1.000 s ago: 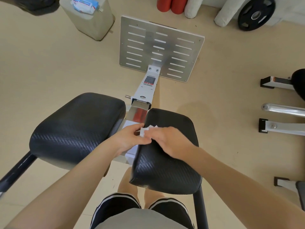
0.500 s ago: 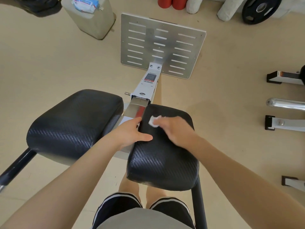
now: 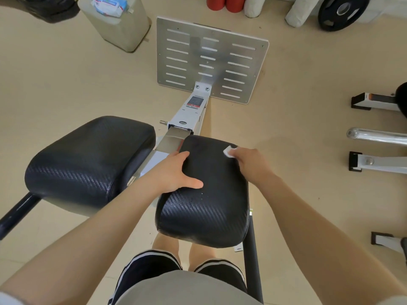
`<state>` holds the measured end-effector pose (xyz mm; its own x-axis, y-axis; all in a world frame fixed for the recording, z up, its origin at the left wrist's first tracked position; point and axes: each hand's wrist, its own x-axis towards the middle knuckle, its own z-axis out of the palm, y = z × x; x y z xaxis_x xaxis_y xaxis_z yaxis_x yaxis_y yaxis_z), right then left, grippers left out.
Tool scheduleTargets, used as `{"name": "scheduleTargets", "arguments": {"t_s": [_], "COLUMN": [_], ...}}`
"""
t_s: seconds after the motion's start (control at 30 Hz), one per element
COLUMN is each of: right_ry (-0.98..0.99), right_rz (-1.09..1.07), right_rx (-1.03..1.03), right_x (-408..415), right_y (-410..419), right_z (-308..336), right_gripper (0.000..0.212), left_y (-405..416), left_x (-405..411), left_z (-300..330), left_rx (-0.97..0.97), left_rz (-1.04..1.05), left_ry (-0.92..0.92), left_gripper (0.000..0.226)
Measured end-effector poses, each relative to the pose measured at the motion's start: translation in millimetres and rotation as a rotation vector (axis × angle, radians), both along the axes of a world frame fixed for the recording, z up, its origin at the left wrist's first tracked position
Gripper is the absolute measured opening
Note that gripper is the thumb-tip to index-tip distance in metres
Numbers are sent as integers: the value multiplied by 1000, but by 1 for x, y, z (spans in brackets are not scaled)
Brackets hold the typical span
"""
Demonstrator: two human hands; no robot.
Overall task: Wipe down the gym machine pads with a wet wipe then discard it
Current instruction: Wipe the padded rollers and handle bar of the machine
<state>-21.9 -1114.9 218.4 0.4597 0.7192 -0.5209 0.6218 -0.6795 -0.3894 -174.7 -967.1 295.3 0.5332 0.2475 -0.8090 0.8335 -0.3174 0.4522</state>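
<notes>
Two black textured pads sit side by side on a gym machine. My right hand (image 3: 251,162) presses a small white wet wipe (image 3: 229,151) onto the far right corner of the right pad (image 3: 209,205). Only a bit of the wipe shows past my fingertips. My left hand (image 3: 174,172) grips the left edge of the same pad, thumb lying on top, fingers around the side. The left pad (image 3: 88,164) is untouched. A few wet specks show on the right pad near my left thumb.
A metal slotted footplate (image 3: 211,62) lies on the floor ahead. A grey bin (image 3: 123,27) with a wipes pack (image 3: 110,5) on top stands far left. Red and white rollers and a weight plate (image 3: 343,12) are at the back. Other machine frames (image 3: 378,164) stand at right.
My right hand has slid the wipe from the pad's near-left edge across to its far right corner. My left hand has let go of the wipe and taken hold of the pad's left edge.
</notes>
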Motion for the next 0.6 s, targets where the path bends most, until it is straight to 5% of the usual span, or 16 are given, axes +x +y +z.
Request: {"name": "scheduleTargets", "arguments": {"t_s": [0.23,0.47,0.6], "right_ry": [150,144,143], "right_rz": [294,-206,-223], "right_rx": [313,61,28], "right_x": [-49,-5,-14], "right_y": [-44,-23,-21], "right_z": [55,16,25], "right_gripper": [44,26,31], "left_y": [-3,-5,-5], "left_x": [-4,-8,-9], "left_z": [4,0,-3], "left_rx": [-4,11,19], "left_rz": [78,107,124], "left_ry": [-29,-31,-35], "left_gripper": [95,93,92]}}
